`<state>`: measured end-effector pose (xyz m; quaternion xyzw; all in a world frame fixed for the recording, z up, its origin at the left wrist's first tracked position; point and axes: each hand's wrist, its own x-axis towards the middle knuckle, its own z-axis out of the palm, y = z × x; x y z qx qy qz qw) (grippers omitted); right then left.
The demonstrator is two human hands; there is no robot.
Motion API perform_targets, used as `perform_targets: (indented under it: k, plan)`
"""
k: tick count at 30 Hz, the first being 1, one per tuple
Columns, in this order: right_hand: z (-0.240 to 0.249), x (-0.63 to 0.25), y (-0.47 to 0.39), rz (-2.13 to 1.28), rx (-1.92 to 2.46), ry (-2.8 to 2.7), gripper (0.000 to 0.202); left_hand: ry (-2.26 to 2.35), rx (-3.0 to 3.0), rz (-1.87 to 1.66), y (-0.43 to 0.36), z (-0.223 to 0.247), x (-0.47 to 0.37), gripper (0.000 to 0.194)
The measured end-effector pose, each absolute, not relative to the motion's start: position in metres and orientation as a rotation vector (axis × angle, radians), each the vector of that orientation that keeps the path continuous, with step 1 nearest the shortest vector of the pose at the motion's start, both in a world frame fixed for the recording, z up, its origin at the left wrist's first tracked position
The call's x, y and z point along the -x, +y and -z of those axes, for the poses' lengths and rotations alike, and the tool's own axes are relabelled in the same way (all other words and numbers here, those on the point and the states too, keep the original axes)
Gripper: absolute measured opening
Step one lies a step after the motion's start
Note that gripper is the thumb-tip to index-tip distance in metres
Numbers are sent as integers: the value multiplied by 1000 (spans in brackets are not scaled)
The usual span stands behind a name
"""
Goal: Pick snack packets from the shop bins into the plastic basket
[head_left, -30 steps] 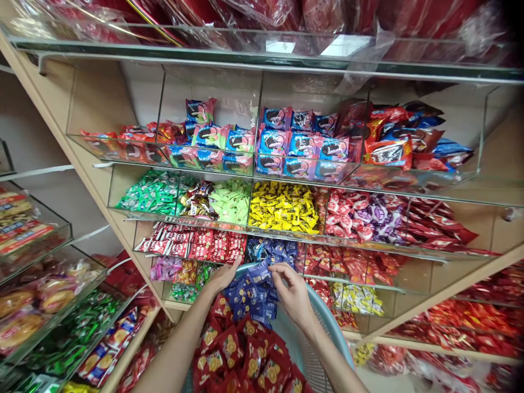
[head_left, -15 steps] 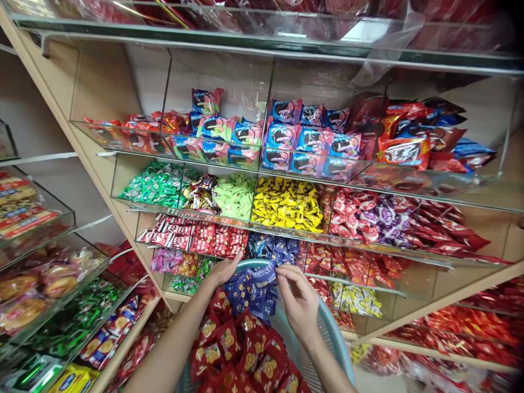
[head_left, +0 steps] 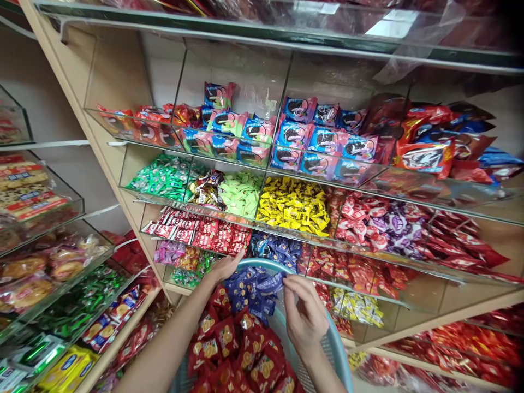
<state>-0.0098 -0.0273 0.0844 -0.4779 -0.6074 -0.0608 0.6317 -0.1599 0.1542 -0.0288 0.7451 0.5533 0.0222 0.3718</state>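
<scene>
A light blue plastic basket (head_left: 345, 349) holds a heap of red candy packets with orange-slice pictures (head_left: 245, 349). On the heap's far side lie several dark blue candy packets (head_left: 248, 292). My left hand (head_left: 225, 268) is at the far left part of the rim, gripping it, with some of its fingers hidden. Over the basket's right half, my right hand (head_left: 306, 316) pinches the end of a blue candy packet (head_left: 270, 283) between thumb and forefinger. The packet is tilted and touches the other blue ones.
Right behind the basket rise glass-fronted shelves (head_left: 229, 215) of wrapped sweets. A bin of similar blue packets (head_left: 282, 251) is just beyond the rim. Yellow candies (head_left: 292, 204) fill a bin above. To the left, another shelf unit holds packaged cakes (head_left: 27, 273).
My right hand has shifted slightly right and down, with the pinched blue packet now drawn out more sideways. My left hand stays at the rim. The view has turned a little.
</scene>
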Motion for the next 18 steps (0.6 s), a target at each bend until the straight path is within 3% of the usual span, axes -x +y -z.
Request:
perform_targets:
  k: [18]
  plan:
    - [-83, 16, -31, 148, 1119, -1390, 31, 1408, -1904, -31, 157, 36, 161, 79]
